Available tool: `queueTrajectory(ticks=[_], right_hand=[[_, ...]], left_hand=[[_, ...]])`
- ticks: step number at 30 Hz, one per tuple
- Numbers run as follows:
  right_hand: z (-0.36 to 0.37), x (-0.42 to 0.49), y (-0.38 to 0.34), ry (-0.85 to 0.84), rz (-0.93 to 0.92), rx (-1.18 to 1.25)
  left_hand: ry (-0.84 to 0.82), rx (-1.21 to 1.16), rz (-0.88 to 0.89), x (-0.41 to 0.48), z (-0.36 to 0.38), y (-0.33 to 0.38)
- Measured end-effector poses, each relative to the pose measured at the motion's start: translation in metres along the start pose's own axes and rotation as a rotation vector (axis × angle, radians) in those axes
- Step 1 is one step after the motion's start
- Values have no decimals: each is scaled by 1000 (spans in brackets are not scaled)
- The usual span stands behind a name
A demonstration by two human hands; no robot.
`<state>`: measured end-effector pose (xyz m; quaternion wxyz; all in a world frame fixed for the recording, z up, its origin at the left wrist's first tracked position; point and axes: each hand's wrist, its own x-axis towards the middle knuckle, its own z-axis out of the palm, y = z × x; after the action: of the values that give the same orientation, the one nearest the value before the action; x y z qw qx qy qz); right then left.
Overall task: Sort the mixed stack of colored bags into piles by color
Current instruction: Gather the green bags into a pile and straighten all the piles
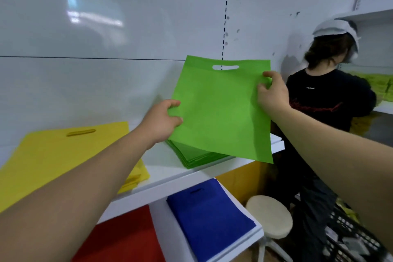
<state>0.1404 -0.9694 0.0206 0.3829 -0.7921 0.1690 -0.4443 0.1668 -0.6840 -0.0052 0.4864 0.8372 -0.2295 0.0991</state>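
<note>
We hold the green bag [219, 112] with both hands. Our left hand [161, 121] pinches its left edge about halfway down, fingers curled round the fabric. Our right hand [271, 93] pinches the right edge near the top corner, just below the level of the cut-out handle slot. The bag hangs flat and spread between our hands, slot uppermost, tilted a little. It is lifted clear of the shelf.

The bag's lower part hovers over the green pile [191, 156], which lies at the right end of the upper shelf [191, 174], close to its front edge. The bag's bottom right corner reaches out past that front edge.

At the left end of the same shelf lies the yellow pile [53, 155], well apart from the green one, with bare white shelf between them. Its near corner comes up to the front edge.

On the lower shelf [170, 232] the blue pile [208, 212] sits at the right end and the red pile [123, 238] to its left, a strip of white showing between them.

Beyond the right end of the shelves stands a round stool [269, 215]. Behind it another person [319, 95] in a dark top faces away from us. A black crate [350, 238] sits at the lower right.
</note>
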Motion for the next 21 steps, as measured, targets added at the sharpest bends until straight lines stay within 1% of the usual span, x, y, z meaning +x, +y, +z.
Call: queueTrajectory(ticks=[8, 16, 18, 21], right_hand=[[75, 39, 17, -235, -56, 49], [113, 70, 53, -491, -129, 22], [118, 76, 64, -592, -108, 28], [124, 79, 84, -800, -59, 28]], left_hand=[[73, 109, -164, 9, 5, -17], [84, 271, -326, 11, 51, -19], [80, 341, -366, 11, 65, -20], [103, 514, -411, 6, 81, -22]])
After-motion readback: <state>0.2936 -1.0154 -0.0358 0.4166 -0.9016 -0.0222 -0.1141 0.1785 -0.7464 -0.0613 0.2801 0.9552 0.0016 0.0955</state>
